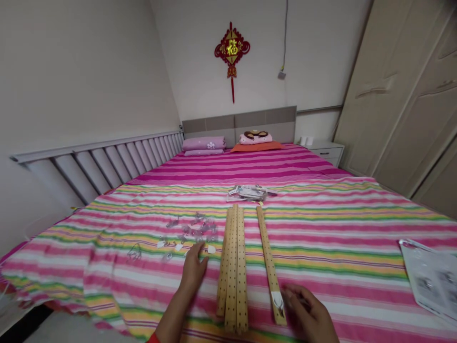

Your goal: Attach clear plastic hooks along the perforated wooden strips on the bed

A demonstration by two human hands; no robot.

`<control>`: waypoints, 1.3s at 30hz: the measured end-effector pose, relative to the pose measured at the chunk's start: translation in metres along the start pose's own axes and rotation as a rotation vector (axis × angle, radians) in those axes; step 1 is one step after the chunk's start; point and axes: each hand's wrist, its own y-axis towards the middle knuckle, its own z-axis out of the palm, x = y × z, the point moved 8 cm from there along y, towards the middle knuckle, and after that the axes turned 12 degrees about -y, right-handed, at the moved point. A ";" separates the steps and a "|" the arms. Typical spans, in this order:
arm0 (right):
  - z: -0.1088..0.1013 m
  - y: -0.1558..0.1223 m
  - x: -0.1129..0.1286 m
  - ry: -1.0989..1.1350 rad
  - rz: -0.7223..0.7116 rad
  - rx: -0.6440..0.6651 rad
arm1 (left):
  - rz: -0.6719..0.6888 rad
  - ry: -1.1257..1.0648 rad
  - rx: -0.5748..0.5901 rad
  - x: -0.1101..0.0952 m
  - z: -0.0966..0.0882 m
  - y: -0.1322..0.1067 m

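My left hand [193, 269] rests on the striped bedspread [332, 247], fingers apart, just left of a stack of perforated wooden strips [232, 269] and holding nothing visible. A scatter of small clear plastic hooks [191, 231] and white tabs [211, 249] lies just beyond its fingertips. My right hand [304, 308] sits beside the lower end of a single perforated wooden strip [268, 259], close to a white label [277, 304] on it. Its fingers are loosely curled around nothing I can see.
A clear bag of parts [248, 193] lies beyond the strips. A printed sheet [430, 278] lies at the right. The bed has pillows [204, 146] at its far end, with a grey slatted rail [107, 164] along the left and wardrobe doors [392, 95] at the right.
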 end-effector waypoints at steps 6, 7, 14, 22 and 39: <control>0.001 -0.001 0.005 0.004 -0.006 0.024 | 0.083 0.321 0.102 -0.018 0.013 0.001; 0.002 0.000 0.004 0.006 -0.014 0.034 | 0.088 0.352 0.106 -0.022 0.014 0.002; 0.004 -0.004 0.011 0.057 -0.044 0.068 | -0.146 -0.022 0.031 -0.020 0.003 0.004; 0.020 -0.013 0.042 0.138 -0.083 0.119 | -0.621 -0.866 0.129 -0.062 0.040 -0.051; -0.007 -0.032 0.083 0.199 -0.169 0.038 | -0.905 -1.178 0.459 -0.127 0.137 -0.139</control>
